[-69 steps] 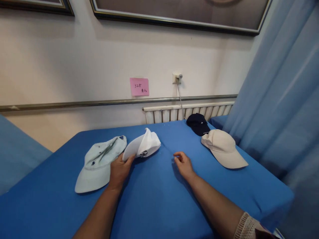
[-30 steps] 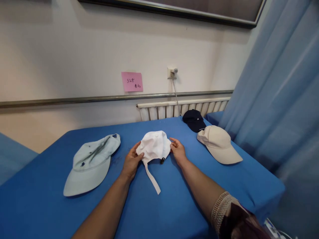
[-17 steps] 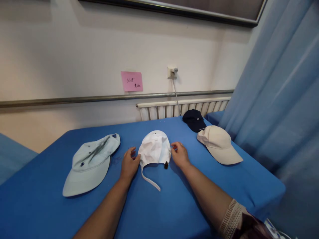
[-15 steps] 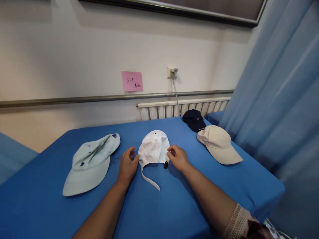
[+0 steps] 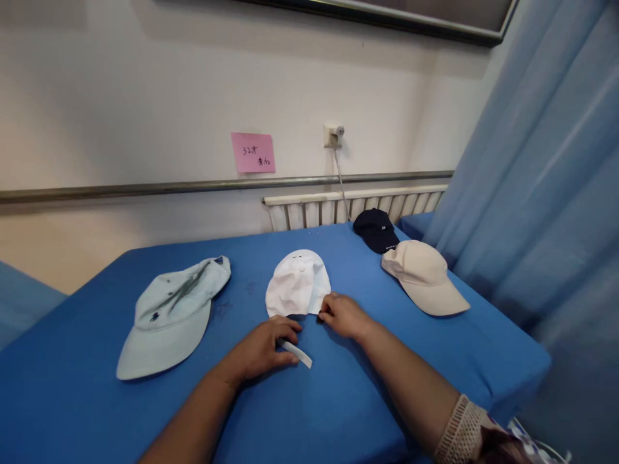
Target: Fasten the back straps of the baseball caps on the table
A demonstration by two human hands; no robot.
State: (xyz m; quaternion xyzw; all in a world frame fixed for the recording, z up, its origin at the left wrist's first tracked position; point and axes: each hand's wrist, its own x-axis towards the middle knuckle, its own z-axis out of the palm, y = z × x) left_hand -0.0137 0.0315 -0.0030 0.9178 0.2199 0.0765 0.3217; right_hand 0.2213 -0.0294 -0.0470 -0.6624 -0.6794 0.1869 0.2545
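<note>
A white baseball cap lies in the middle of the blue-covered table, its back opening towards me. Its loose white strap trails towards the front. My left hand is over this strap, thumb and fingers apart on either side of it; part of the strap is hidden beneath the hand. At the cap's right rear edge, my right hand pinches the dark strap buckle, which is mostly covered by the fingers.
A pale blue cap lies on the left of the table. To the right are a beige cap and a navy cap. Behind stand a radiator and a wall rail; a blue curtain hangs at right.
My left hand has moved from the cap's left side towards me and right, over the strap. My right hand has shifted down slightly and closed on the buckle.
</note>
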